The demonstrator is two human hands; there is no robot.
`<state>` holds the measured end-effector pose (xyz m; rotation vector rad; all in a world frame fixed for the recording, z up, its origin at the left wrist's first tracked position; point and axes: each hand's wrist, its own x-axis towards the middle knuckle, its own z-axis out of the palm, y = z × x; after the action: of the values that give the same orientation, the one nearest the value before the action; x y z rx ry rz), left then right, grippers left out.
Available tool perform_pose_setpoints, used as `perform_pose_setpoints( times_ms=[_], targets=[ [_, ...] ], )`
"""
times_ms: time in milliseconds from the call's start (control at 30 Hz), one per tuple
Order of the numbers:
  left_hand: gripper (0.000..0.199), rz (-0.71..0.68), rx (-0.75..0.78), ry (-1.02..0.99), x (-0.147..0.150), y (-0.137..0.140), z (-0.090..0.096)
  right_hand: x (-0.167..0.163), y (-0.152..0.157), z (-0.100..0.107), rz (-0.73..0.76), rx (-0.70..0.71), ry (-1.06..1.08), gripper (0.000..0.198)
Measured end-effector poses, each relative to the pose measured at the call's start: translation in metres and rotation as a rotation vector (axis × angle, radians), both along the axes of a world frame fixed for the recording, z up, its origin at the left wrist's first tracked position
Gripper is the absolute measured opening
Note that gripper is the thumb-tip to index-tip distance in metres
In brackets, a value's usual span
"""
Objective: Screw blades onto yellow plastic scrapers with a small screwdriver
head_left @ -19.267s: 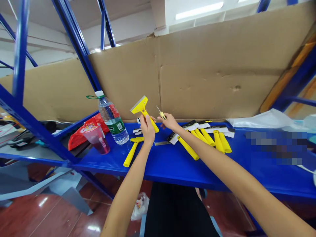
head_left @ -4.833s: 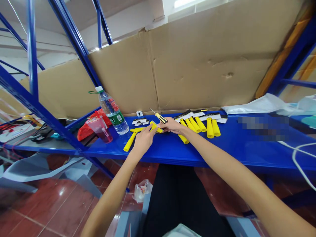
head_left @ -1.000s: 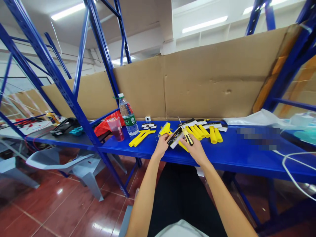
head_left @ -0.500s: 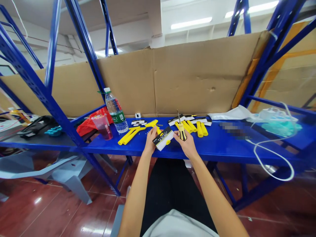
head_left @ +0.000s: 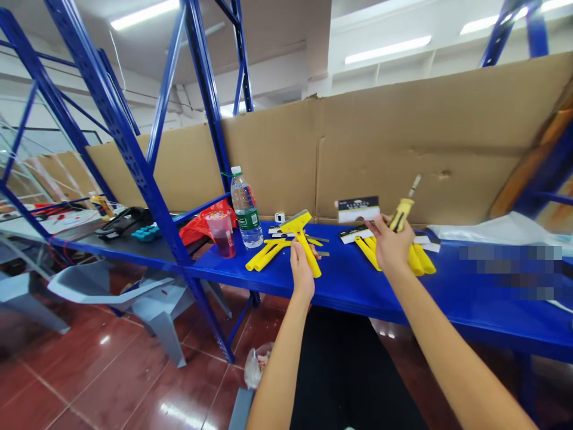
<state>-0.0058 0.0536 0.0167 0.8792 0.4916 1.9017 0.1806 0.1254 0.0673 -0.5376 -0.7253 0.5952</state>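
My left hand (head_left: 302, 272) is closed around the handle of a yellow scraper (head_left: 296, 223), whose T-shaped head points up with a blade along its top edge. In my right hand (head_left: 394, 246) is a screwdriver (head_left: 401, 212) with a yellow and black handle, its shaft pointing up. The same hand pinches a black and white packaging card (head_left: 358, 209), raised above the table. Yellow scrapers (head_left: 264, 254) lie left of my left hand. Several yellow handles (head_left: 421, 260) lie beneath and beside my right hand, partly hidden by it.
The blue table (head_left: 349, 292) has a cardboard panel (head_left: 380, 149) along its back. A water bottle (head_left: 248, 218), a plastic cup (head_left: 222, 239) and a red bag (head_left: 199, 224) stand at the left. White sheeting (head_left: 492, 230) lies at the right, near a blurred patch.
The card has come away from the scraper and moved right and up in my right hand with the screwdriver. The scraper's head is now bare. My view has turned left.
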Motion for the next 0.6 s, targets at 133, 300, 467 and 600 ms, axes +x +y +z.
perform_pose_setpoints(
  times_ms=[133,300,467,600],
  targets=[
    [0.071,-0.052,-0.008,-0.044,0.000,-0.003,0.004,-0.064,0.067,0.034,0.107,-0.238,-0.214,0.035],
    [0.066,-0.088,-0.067,-0.050,-0.001,0.002,0.003,-0.135,0.101,0.018,0.275,-0.364,-0.479,0.029],
    [0.060,-0.049,-0.112,-0.010,0.000,0.007,0.000,-0.107,0.092,-0.003,0.280,-0.411,-0.700,0.038],
    [0.061,-0.031,-0.123,0.071,0.001,0.006,0.001,-0.040,0.070,0.004,0.199,-0.380,-0.807,0.047]
  ],
)
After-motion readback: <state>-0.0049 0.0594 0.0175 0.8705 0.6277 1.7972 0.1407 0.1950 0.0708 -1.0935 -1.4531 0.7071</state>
